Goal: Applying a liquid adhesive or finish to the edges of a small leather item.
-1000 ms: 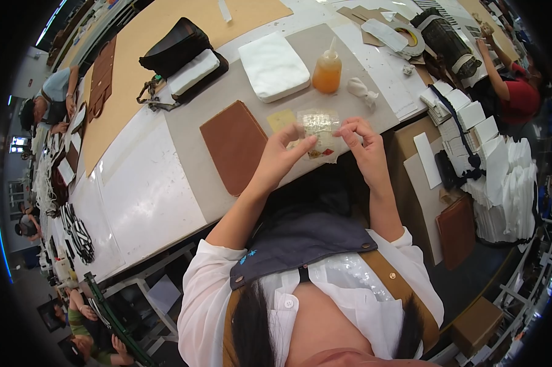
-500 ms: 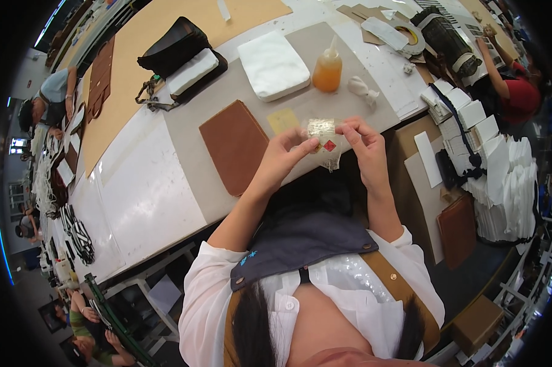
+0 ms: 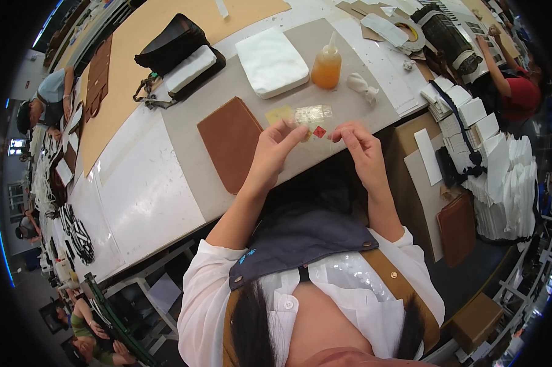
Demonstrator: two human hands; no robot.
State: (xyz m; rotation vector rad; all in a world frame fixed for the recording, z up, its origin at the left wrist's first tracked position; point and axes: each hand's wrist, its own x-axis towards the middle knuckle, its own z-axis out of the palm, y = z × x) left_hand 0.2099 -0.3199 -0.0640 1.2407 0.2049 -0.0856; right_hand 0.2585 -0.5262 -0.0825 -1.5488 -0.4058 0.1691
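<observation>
Over the near edge of the grey mat, my left hand (image 3: pixel 276 147) pinches a small clear plastic bag (image 3: pixel 313 114) with a shiny surface and a red diamond-shaped mark. My right hand (image 3: pixel 360 147) is held just right of the bag, thumb and fingertips pressed together. Whether those fingertips grip the bag's edge or some tiny thing is too small to tell. Left of the bag lies a flat brown leather piece (image 3: pixel 229 145) with rounded corners. A yellow paper square (image 3: pixel 278 115) is partly hidden behind my left hand.
Farther back are a white wrapped block (image 3: pixel 272 61), a bottle of orange liquid (image 3: pixel 327 66), a crumpled white cloth (image 3: pixel 363 87) and an open black bag (image 3: pixel 178 52). White stacks (image 3: pixel 502 174) stand at right beside a brown leather piece (image 3: pixel 456 229). Other people work at both sides.
The plastic bag has shifted slightly left and up with my left hand. My right fingertips have drawn away from its top part, and the gap between my hands is wider.
</observation>
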